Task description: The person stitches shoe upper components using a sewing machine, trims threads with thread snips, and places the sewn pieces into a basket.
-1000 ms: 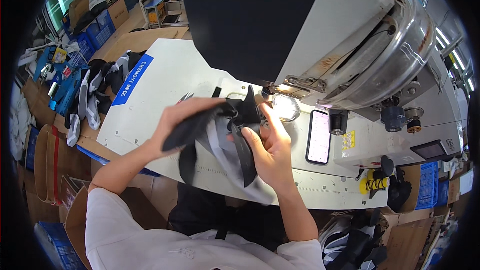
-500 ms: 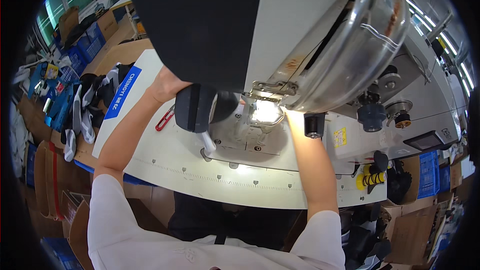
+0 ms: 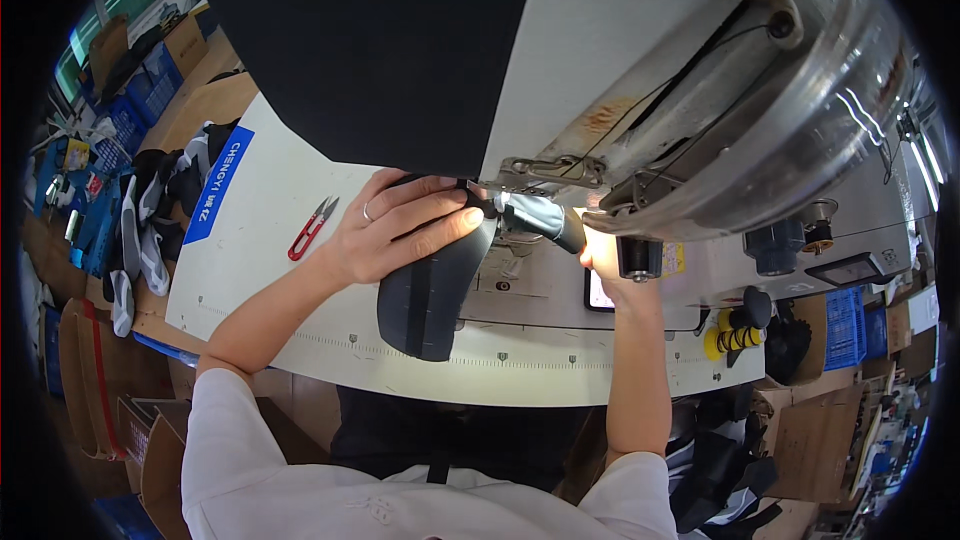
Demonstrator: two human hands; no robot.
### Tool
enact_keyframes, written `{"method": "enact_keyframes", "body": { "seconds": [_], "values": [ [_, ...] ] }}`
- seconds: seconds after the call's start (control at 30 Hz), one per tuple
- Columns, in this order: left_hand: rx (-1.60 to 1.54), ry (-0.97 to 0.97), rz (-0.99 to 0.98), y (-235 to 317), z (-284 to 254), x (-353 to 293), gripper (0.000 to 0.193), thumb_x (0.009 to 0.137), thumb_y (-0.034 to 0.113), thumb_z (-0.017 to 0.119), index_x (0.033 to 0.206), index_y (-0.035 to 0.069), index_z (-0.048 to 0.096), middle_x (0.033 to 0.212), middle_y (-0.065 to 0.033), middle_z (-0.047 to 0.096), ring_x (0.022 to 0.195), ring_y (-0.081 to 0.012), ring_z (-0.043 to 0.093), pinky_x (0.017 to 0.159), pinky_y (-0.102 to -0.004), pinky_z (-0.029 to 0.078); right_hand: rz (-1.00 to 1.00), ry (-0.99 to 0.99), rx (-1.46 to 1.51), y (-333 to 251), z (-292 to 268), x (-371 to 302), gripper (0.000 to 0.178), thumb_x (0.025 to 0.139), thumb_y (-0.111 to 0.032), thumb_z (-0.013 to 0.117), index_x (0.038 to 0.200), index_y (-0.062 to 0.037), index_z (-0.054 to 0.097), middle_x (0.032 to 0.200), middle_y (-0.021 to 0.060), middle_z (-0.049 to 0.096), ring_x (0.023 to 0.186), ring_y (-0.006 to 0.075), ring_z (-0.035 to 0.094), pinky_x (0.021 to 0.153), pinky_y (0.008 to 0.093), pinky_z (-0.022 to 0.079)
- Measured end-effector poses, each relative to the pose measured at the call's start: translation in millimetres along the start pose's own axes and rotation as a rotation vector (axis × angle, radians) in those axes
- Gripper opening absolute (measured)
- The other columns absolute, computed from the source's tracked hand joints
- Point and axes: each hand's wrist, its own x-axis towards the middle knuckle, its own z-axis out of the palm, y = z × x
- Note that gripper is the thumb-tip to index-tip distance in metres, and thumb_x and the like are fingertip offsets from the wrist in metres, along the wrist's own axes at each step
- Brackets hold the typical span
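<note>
You had the black fabric piece [image 3: 425, 305] at the sewing machine [image 3: 600, 40], its wide end pointing toward the front edge of the table [image 3: 265, 215] and overlapping the measuring scale marked along that edge. The piece ran up beneath your fingers to the brightly lit needle area, where a grey part of it showed.

Your left hand [image 3: 385, 233], with a ring on one finger, lay palm down across the piece, fingers outstretched; I could not tell whether the thumb pinched it from below. Your right hand [image 3: 605, 258] was on the other side of the needle area, partly hidden by a black cylinder [image 3: 640, 258] on the machine. Its fingers were bent close to the piece's dark far end, but glare kept me from telling whether they gripped it.

Red-handled snips [image 3: 313, 228] lay just beside your left hand, toward the table's left edge, where a blue strip [image 3: 218, 185] ran. A phone [image 3: 599, 296] showed partly beneath your right wrist, and a yellow-and-black spool [image 3: 735, 340] sat at the front right corner.
</note>
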Motion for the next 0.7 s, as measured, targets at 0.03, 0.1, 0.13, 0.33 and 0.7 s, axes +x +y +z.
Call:
{"method": "enact_keyframes", "body": {
  "seconds": [0.03,0.1,0.13,0.33,0.7],
  "values": [
    [-0.003,0.003,0.002,2.8,1.6,-0.6,0.036,0.076,0.010,0.070,0.112,0.012,0.070,0.113,-0.0030,0.064,0.107,-0.0182,0.061,0.091,-0.0343,0.045,0.063,0.060,0.119,-1.5,2.8,-1.8,0.013,0.082,-0.012,0.070,0.078,-0.0031,0.062,0.065,0.0053,0.059,0.075,0.0137,0.057,0.059,0.0306,0.046],
    [0.004,-0.008,-0.024,5.5,4.1,-2.8,0.034,0.076,0.010,0.069,0.110,0.012,0.070,0.114,-0.0028,0.063,0.107,-0.0183,0.061,0.091,-0.0339,0.044,-0.216,0.203,0.110,-3.6,5.0,-2.8,0.013,0.081,-0.012,0.072,0.082,-0.0044,0.062,0.078,0.0055,0.062,0.075,0.0136,0.057,0.061,0.0290,0.046],
    [0.034,0.020,-0.002,5.7,4.8,-2.1,0.031,0.077,0.010,0.068,0.108,0.011,0.071,0.114,-0.0032,0.063,0.108,-0.0187,0.061,0.087,-0.0326,0.044,-0.317,0.243,-0.075,-1.1,5.9,-0.8,0.014,0.080,-0.012,0.073,0.083,-0.0049,0.062,0.082,0.0052,0.062,0.075,0.0136,0.057,0.062,0.0285,0.046],
    [0.037,0.089,0.082,7.0,23.9,19.2,0.032,0.079,0.011,0.067,0.111,0.008,0.068,0.117,-0.0046,0.063,0.106,-0.0184,0.061,0.075,-0.0313,0.041,-0.135,0.326,-0.843,101.4,-4.1,73.6,0.038,0.084,-0.013,0.057,0.119,0.0012,0.056,0.120,0.0190,0.059,0.113,0.0287,0.055,0.095,0.0422,0.045],
    [0.053,0.063,0.031,8.9,5.8,7.2,0.028,0.079,0.014,0.063,0.104,0.004,0.068,0.112,-0.0101,0.064,0.104,-0.0237,0.064,0.080,-0.0353,0.052,-0.243,0.327,0.452,-38.4,26.9,-58.0,0.020,0.077,0.009,0.069,0.087,-0.0018,0.055,0.079,0.0044,0.062,0.066,0.0068,0.055,0.064,0.0204,0.047]
  ]
}}
